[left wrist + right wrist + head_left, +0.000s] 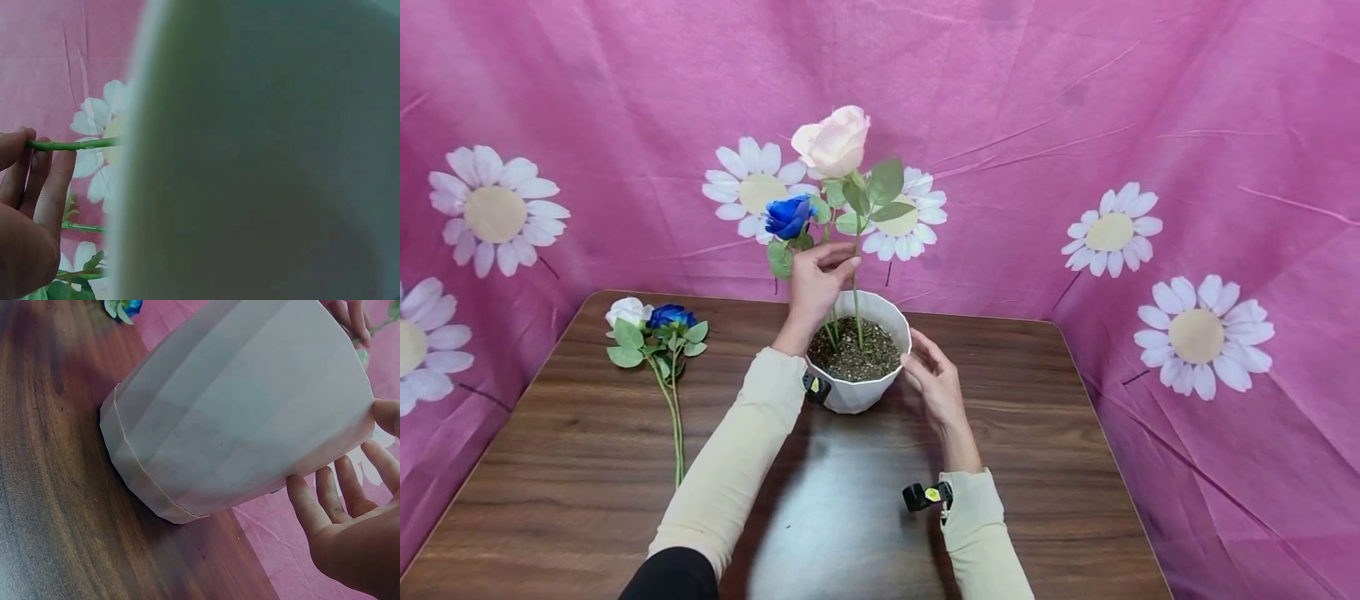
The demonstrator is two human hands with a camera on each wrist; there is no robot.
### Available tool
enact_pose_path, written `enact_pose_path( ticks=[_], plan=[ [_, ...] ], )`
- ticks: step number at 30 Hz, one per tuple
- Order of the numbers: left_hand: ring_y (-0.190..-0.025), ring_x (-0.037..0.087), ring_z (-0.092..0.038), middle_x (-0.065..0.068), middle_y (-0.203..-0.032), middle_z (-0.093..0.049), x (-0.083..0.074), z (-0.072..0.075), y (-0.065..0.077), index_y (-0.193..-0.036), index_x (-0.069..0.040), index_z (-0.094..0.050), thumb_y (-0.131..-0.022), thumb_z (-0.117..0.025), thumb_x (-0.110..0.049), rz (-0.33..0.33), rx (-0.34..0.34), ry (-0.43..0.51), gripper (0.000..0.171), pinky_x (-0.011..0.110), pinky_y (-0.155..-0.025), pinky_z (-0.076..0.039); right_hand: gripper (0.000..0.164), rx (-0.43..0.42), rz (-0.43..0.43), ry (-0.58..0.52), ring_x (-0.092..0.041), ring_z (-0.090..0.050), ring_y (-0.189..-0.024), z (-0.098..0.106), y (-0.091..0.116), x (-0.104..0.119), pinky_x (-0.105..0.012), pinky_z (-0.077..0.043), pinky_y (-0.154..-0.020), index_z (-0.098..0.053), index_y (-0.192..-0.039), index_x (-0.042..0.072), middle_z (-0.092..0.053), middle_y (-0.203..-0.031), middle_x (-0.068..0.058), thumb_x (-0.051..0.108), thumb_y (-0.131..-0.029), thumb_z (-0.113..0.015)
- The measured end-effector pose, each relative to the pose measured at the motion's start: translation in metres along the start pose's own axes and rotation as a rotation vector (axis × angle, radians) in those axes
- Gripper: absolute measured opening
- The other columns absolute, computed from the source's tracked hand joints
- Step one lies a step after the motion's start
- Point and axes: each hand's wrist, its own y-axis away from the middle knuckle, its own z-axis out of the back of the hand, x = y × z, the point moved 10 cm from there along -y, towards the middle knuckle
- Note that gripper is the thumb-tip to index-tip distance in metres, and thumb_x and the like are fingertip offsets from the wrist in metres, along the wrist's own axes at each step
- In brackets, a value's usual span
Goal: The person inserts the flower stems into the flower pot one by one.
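A pale pink rose stands upright in the white faceted flower pot, its stem rising from dark soil. My left hand pinches that stem between thumb and fingers above the rim. Beside it a shorter blue rose also rises from the pot, partly behind the left hand. At the pot's right side, my right hand rests its fingertips against the outer wall, with the thumb at the rim. In the left wrist view the blurred pot wall hides most of the scene.
On the wooden table, a white rose and another blue rose lie at the left, stems towards the front. Pink cloth with printed daisies surrounds the table's back and sides.
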Motion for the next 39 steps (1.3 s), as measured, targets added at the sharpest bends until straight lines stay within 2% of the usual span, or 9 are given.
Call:
enact_pose_path(
  ticks=[4, 10, 14, 19, 22, 25, 33, 39],
  plan=[
    [-0.084, 0.017, -0.070, 0.026, -0.102, -0.073, 0.004, -0.007, -0.002, -0.104, 0.011, -0.073, -0.087, -0.073, 0.008, -0.009, 0.033, -0.054, 0.018, 0.017, -0.073, -0.057, 0.052, -0.001, 0.001, 0.010, -0.028, -0.055, -0.122, -0.001, 0.000, -0.001, -0.052, -0.047, -0.107, -0.051, -0.146, 0.000, -0.053, -0.140, -0.024, -0.002, -0.096, -0.063],
    [-0.092, 0.030, -0.072, 0.025, -0.101, -0.073, 0.017, -0.017, 0.001, -0.106, 0.011, -0.073, -0.086, -0.073, 0.007, 0.019, 0.086, -0.088, 0.020, 0.023, -0.080, -0.059, 0.052, -0.017, 0.007, 0.013, -0.026, -0.057, -0.119, 0.000, 0.002, 0.001, -0.035, -0.056, -0.095, -0.051, -0.146, 0.000, -0.054, -0.139, -0.025, -0.003, -0.095, -0.063],
    [-0.090, 0.030, -0.071, 0.025, -0.100, -0.073, 0.026, -0.018, 0.004, -0.105, 0.011, -0.073, -0.087, -0.074, 0.006, 0.029, 0.083, -0.094, 0.019, 0.023, -0.080, -0.058, 0.052, -0.019, 0.005, 0.007, -0.027, -0.057, -0.119, 0.001, 0.003, 0.002, -0.033, -0.056, -0.094, -0.051, -0.146, -0.001, -0.054, -0.139, -0.025, -0.004, -0.095, -0.063],
    [-0.084, 0.031, -0.071, 0.023, -0.093, -0.074, 0.026, -0.019, 0.005, -0.100, 0.010, -0.074, -0.087, -0.075, 0.003, -0.025, 0.077, -0.173, 0.014, 0.019, -0.073, -0.055, 0.052, -0.013, 0.004, 0.005, -0.028, -0.056, -0.120, 0.000, 0.003, 0.001, -0.037, -0.055, -0.098, -0.051, -0.146, -0.001, -0.054, -0.139, -0.025, -0.004, -0.096, -0.063],
    [-0.083, 0.033, -0.071, 0.022, -0.091, -0.074, 0.025, -0.021, 0.005, -0.100, 0.009, -0.074, -0.088, -0.075, 0.002, -0.034, 0.087, -0.234, 0.013, 0.024, -0.074, -0.057, 0.052, -0.013, 0.005, 0.009, -0.025, -0.057, -0.118, -0.001, 0.003, 0.001, -0.031, -0.056, -0.094, -0.051, -0.146, -0.001, -0.054, -0.139, -0.026, -0.003, -0.095, -0.063],
    [-0.084, 0.032, -0.071, 0.020, -0.093, -0.075, 0.028, -0.025, 0.005, -0.101, 0.007, -0.074, -0.090, -0.074, 0.000, -0.005, 0.110, -0.277, 0.014, 0.031, -0.078, -0.058, 0.052, -0.012, 0.009, 0.009, -0.022, -0.058, -0.114, -0.001, 0.002, 0.002, -0.029, -0.056, -0.091, -0.051, -0.146, -0.001, -0.054, -0.138, -0.026, -0.003, -0.095, -0.063],
    [-0.087, 0.028, -0.069, 0.015, -0.095, -0.075, 0.036, -0.033, 0.006, -0.102, 0.002, -0.074, -0.092, -0.073, -0.003, 0.035, 0.161, -0.367, 0.012, 0.037, -0.083, -0.056, 0.052, -0.003, 0.005, 0.009, -0.025, -0.057, -0.118, -0.001, 0.000, -0.002, -0.031, -0.056, -0.095, -0.050, -0.146, -0.002, -0.053, -0.140, -0.025, -0.002, -0.096, -0.063],
    [-0.086, 0.028, -0.069, 0.015, -0.094, -0.074, 0.039, -0.034, 0.006, -0.102, 0.002, -0.074, -0.092, -0.072, -0.004, 0.026, 0.179, -0.386, 0.012, 0.037, -0.083, -0.055, 0.052, -0.016, 0.010, -0.001, -0.032, -0.054, -0.122, 0.000, 0.002, 0.000, -0.043, -0.053, -0.102, -0.051, -0.145, -0.002, -0.054, -0.139, -0.024, -0.003, -0.095, -0.064]
  ],
)
